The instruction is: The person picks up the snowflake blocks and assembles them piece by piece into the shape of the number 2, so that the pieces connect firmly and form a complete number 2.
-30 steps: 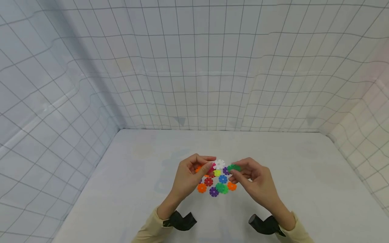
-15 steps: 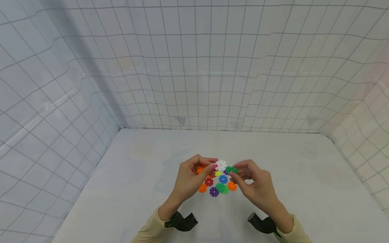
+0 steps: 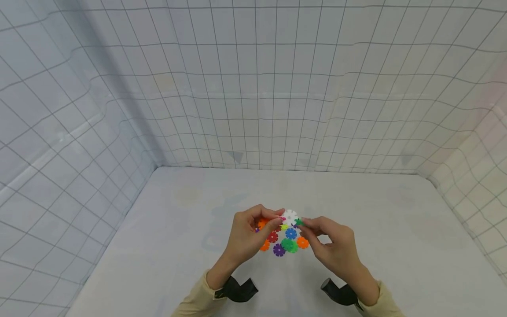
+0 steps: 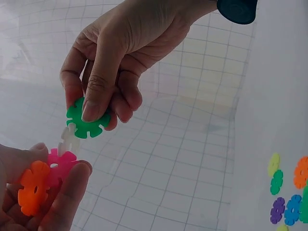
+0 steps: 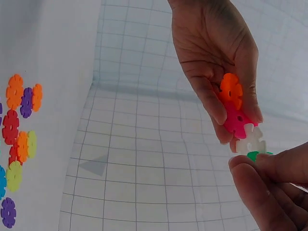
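Observation:
My left hand (image 3: 246,233) pinches a pink snowflake disc (image 4: 60,169) between thumb and fingers. An orange snowflake disc (image 4: 33,188) is joined to one side of the pink one, and a white snowflake disc (image 3: 290,217) to the other. Facing it, my right hand (image 3: 336,246) pinches a green snowflake disc (image 4: 88,127) by thumb and forefinger. The green disc's slotted edge meets the white disc's edge, the two set crosswise. How deep the slots engage cannot be told. Fingertips cover part of the pink and green discs.
Several loose snowflake discs lie on the white table (image 3: 190,246) below the hands, among them a blue one (image 3: 291,233), a purple one (image 3: 279,250) and an orange one (image 3: 303,242). White grid-patterned walls (image 3: 253,101) enclose the table's back and sides.
My right hand has moved left, bringing the green disc against the white one. The green disc has turned more edge-on in the head view. My left hand has shifted slightly right with its joined discs.

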Demonstrator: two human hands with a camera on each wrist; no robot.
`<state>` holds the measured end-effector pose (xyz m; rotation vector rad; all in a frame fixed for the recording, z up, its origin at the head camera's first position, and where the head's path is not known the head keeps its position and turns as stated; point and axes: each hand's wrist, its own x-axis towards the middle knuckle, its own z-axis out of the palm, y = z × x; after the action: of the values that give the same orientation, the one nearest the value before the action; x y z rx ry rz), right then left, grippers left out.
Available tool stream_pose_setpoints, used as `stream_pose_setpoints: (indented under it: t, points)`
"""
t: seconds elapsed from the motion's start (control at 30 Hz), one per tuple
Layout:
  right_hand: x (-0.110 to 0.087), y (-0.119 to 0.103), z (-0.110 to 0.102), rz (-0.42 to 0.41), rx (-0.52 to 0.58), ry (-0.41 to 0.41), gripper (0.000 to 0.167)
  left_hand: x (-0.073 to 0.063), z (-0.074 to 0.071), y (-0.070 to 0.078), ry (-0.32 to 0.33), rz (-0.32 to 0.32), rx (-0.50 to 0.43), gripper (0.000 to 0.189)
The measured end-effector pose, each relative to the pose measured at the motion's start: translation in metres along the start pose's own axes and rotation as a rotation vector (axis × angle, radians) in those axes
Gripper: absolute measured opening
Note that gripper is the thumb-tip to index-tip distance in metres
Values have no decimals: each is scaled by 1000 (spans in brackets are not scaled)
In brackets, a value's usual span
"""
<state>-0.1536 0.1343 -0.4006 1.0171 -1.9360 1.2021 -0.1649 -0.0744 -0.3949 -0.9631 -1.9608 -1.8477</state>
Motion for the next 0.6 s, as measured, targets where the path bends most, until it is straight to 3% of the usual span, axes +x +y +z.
stream_pose_setpoints:
  t: [0.23, 0.5, 0.6]
  points:
    - [1, -3, 4, -78, 8, 59, 27, 7, -3, 23, -49, 88, 0, 6]
    - [1, -4, 10, -122, -29, 87, 28, 10, -5, 27, -79, 186, 78, 21]
    - [0, -1, 12, -127, -38, 95, 28, 11, -4, 26, -82, 193, 79, 21]
